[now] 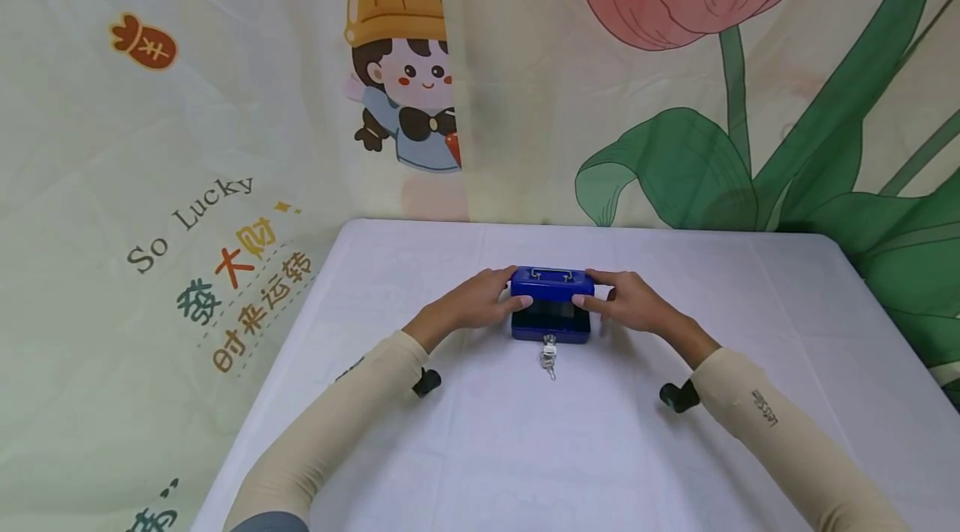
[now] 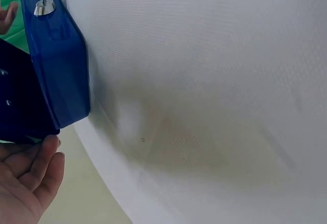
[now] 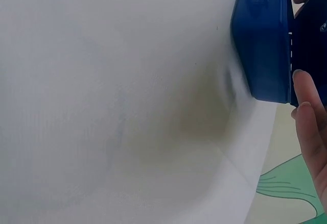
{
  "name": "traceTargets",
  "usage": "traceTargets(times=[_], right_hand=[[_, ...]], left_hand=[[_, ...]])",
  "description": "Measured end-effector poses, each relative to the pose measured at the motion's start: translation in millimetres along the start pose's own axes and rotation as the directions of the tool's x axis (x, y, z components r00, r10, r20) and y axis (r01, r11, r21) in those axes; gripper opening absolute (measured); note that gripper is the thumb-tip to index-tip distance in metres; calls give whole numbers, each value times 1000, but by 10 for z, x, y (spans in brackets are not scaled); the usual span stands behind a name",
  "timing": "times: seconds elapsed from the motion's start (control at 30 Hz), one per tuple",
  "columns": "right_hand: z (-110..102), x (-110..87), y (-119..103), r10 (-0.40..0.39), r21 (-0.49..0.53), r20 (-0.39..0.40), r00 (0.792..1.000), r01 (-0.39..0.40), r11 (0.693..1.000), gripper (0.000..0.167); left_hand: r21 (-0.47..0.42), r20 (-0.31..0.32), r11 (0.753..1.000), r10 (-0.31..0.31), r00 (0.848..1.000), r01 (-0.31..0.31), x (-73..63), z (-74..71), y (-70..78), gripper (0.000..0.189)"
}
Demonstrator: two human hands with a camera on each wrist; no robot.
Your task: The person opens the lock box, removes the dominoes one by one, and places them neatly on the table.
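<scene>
A blue metal cash box (image 1: 551, 334) stands on the white table, its lid (image 1: 552, 292) tilted partly up over a dark inside. A fold-down handle lies on the lid. Keys (image 1: 549, 363) hang from the lock at the front. My left hand (image 1: 482, 298) grips the lid's left side, thumb at its front edge and fingers towards the back corner. On the other side my right hand (image 1: 636, 300) holds the lid the same way. In the left wrist view, the silver lock (image 2: 44, 7) shows on the box front. The box's contents cannot be made out.
The white-covered table (image 1: 480, 449) spreads around the box, with its far edge close behind it. Beyond that hangs a printed cloth (image 1: 517, 98) with a tulip and a cartoon figure. Black wrist cameras (image 1: 679, 397) sit under both sleeves.
</scene>
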State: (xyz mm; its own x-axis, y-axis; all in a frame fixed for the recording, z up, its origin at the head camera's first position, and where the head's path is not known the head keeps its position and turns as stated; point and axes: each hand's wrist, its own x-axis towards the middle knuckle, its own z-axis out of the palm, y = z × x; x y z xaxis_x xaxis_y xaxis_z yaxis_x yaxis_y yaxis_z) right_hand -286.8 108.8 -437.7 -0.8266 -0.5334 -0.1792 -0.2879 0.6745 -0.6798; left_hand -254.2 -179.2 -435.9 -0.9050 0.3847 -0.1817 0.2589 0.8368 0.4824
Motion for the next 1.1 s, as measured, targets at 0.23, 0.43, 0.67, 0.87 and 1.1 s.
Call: traceTargets(times=[0.23, 0.43, 0.67, 0.87, 1.1], right_hand=[[-28, 9, 4, 13, 10, 10, 1000, -13, 1000, 84], [-52, 21, 17, 9, -4, 16, 1000, -9, 1000, 86], [-85, 48, 4, 13, 8, 26, 1000, -13, 1000, 84], [-102, 75, 1, 20, 0, 27, 999, -20, 1000, 82], [-123, 117, 33, 24, -24, 21, 999, -24, 999, 83]], left_hand=[[-20, -7, 1000, -5, 1000, 5, 16, -15, 8, 79], [-1, -16, 1000, -22, 1000, 22, 20, -38, 28, 81], [4, -31, 1000, -23, 999, 23, 32, -77, 32, 80], [-22, -24, 999, -39, 999, 39, 66, -70, 4, 83], [-53, -33, 998, -27, 999, 25, 78, -45, -12, 79]])
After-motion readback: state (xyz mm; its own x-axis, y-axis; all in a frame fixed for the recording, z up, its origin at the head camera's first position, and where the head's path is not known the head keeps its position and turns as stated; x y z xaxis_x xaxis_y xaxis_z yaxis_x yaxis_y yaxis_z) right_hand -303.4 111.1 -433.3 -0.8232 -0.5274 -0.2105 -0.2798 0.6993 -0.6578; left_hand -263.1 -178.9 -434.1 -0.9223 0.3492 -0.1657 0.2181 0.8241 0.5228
